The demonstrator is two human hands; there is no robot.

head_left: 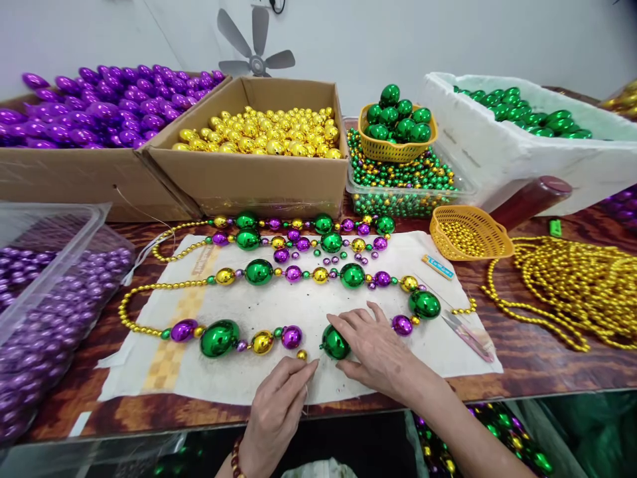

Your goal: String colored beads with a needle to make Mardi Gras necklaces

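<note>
My left hand [281, 405] is closed in a pinch near the front edge of the cloth, and a thin pale thread [306, 393] shows below its fingertips. Just beyond those fingertips lies a small gold bead [301, 355]. My right hand [373, 345] curves over a large green bead [335, 342], thumb and fingers on its sides. A bead necklace [258, 272] of green, purple and gold beads loops across the cloth, with a gap between its purple bead [291, 337] and the green one. A second bead strand [247, 239] lies behind it.
A white cloth [164, 318] covers the tabletop's middle. Scissors [468, 337] and a yellow basket [472, 229] of gold beads lie right, beside piled gold bead strings [582, 285]. Bead boxes [243, 179] line the back; a bag of purple beads [60, 332] stands left.
</note>
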